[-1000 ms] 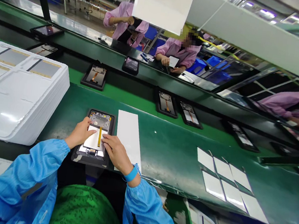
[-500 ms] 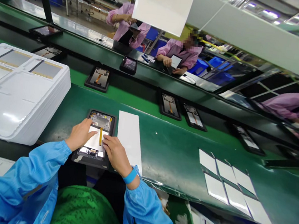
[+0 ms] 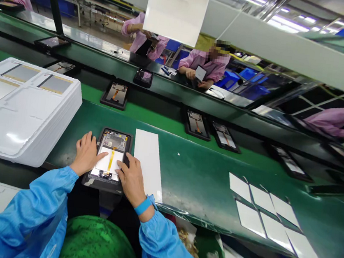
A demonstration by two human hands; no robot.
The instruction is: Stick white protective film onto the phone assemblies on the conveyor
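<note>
- The open tablet [image 3: 113, 141] lies with its insides showing in a black tray [image 3: 103, 187] on the green counter [image 3: 191, 176], directly in front of us.
- Our left hand [image 3: 86, 154] is open with its fingers spread, resting at the tray's left side, and its thumb reaches onto the white sheet [image 3: 102, 163] covering the tablet's lower half.
- Our right hand [image 3: 131, 180], wearing a blue wristband [image 3: 143, 205], is also open, with its fingertips at the sheet's lower right. Neither hand grips anything.
- A yellow strip [image 3: 111, 159] runs up the sheet between our hands.
- Flat fingers and even pressure suit this work, and we do best to keep the sheet square and avoid creasing the strip.
- A long white paper strip [image 3: 147, 163] lies just right of the tray, and a stack of white trays [image 3: 25, 129] stands to the left.
- Small white sheets [image 3: 261, 213] lie in rows farther right, and co-workers in pink smocks [image 3: 204, 64] sit across the line.
</note>
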